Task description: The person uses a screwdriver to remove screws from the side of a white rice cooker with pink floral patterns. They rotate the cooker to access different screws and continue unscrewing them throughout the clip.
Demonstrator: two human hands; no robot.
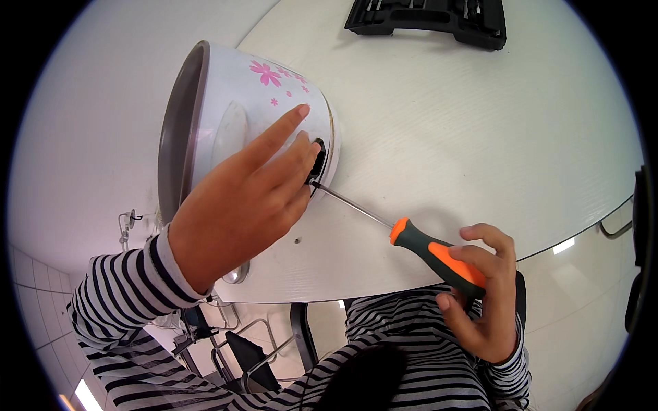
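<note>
White appliance shell (264,109) with pink flowers is laid on its side on the pale tabletop (425,137), its wide mouth turned to the left and its base to the right; by its looks it is judged stiff and hollow, moderate in weight, with a smooth, rounded wall that may slip or roll if left unbraced; it is best taken by the wall near the base, with the palm laid across the curve. The screwdriver (435,255) is judged light and rigid; its dark green and orange handle is best clasped near the butt, where the thicker part seems made for turning.

The shell is set beneath and just beyond the left hand (240,185), which is spread across it, the uppermost finger stretched out and the lower ones bent toward the black fitting (318,161); whether anything is pinched there cannot be told; by the right hand (490,308), well apart from the shell, the handle's butt is loosely ringed with curled fingers, though how firmly cannot be told; the shaft's tip is met by the base end, beside the fitting.
</note>
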